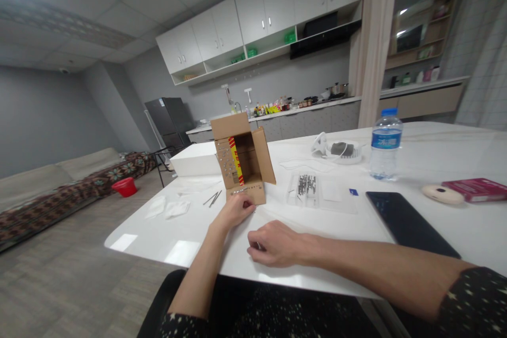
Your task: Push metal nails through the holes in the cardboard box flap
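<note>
An open cardboard box [259, 156] stands on the white table, its mouth facing me and its flaps spread. Small shiny metal pieces dot its left flap [226, 165] and line its front flap [253, 195] in a row. At the near edge of that front flap is my left hand [236, 211], fingers curled in; whatever they grip is hidden. My right hand [273, 244] rests on the table just to the right and nearer me, closed loosely, its contents out of sight. Beyond it lies a clear plastic case [303, 190] with many thin metal pieces inside.
Thin metal rods [214, 198] and white tissues [176, 208] lie left of the box, before a white block [198, 158]. To the right are a water bottle [385, 145], a black phone or tablet [410, 224], a maroon box [477, 189] and a white corded device [336, 150].
</note>
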{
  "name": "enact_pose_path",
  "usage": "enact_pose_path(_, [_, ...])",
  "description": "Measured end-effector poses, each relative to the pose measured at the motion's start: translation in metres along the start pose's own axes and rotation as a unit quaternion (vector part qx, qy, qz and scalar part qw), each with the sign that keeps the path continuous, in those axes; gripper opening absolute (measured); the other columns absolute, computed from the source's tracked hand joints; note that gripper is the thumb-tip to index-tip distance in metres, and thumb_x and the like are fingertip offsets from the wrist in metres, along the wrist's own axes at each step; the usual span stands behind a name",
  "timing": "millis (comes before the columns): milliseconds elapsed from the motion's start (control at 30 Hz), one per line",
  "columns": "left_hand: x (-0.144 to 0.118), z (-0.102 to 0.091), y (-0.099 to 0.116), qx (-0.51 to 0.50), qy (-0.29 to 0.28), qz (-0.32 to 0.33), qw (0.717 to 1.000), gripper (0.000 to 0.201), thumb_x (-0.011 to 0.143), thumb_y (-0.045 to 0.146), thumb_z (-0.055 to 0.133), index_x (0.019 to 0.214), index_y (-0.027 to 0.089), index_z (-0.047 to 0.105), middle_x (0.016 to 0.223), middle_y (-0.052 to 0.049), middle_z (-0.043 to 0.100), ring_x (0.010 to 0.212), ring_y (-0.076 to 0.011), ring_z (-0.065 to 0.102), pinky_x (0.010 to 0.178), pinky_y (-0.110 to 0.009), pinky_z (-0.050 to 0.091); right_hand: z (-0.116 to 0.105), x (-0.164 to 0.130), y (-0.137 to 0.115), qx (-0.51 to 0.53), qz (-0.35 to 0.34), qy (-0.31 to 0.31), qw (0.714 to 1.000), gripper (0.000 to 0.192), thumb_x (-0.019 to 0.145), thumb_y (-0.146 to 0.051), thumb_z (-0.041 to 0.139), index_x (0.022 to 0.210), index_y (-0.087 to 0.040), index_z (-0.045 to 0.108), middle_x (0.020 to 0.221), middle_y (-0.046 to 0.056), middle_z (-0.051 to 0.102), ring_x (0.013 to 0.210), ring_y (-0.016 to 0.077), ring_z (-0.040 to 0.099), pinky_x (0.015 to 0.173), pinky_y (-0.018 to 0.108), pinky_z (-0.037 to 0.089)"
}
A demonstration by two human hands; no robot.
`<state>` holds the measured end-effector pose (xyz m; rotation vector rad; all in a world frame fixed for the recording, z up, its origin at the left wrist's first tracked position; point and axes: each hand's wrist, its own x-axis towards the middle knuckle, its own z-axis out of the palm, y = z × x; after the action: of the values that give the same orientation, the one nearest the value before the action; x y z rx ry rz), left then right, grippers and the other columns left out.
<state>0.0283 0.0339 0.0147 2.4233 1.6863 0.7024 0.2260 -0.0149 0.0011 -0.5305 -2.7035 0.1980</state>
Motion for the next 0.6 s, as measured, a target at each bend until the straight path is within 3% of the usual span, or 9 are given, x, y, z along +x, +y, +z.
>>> enact_pose_path(300, [0.003, 0.006, -0.003, 0.039, 0.014, 0.004, 0.999, 0.012, 0.085, 0.02, 0.054, 0.075, 0.018, 0.06, 0.079, -0.004, 0.065, 0.075, -0.0177, 0.058, 0.071, -0.03, 0.045, -0.002, 0.0, -0.001, 0.011, -0.003, 0.005, 1.0, 0.024, 0.09, -0.033, 0.052, 0.074, -0.017, 0.06, 0.064, 0.0, 0.064, 0.051, 0.0097, 0.042, 0.053, 0.026, 0.021])
enact_pose_path(467, [0.005, 0.011, -0.01, 0.067, 0.087, 0.02, 0.994, 0.016, 0.092, 0.026, 0.043, 0.086, 0.018, 0.055, 0.088, -0.008, 0.062, 0.087, -0.022, 0.057, 0.08, -0.038, 0.046, -0.004, 0.0, -0.002, 0.013, 0.001, -0.003, 1.0, 0.024, 0.09, -0.034, 0.052, 0.076, -0.017, 0.062, 0.064, 0.0, 0.064, 0.051, 0.0101, 0.044, 0.053, 0.026, 0.023])
enact_pose_path(600, [0.006, 0.009, -0.01, 0.055, 0.13, 0.033, 0.989, 0.015, 0.094, 0.026, 0.039, 0.087, 0.019, 0.051, 0.086, -0.008, 0.06, 0.084, -0.0218, 0.057, 0.079, -0.038, 0.047, -0.005, 0.0, -0.003, 0.015, -0.002, 0.0, 1.0, 0.023, 0.09, -0.033, 0.052, 0.076, -0.017, 0.062, 0.065, 0.0, 0.065, 0.051, 0.0101, 0.044, 0.053, 0.026, 0.023])
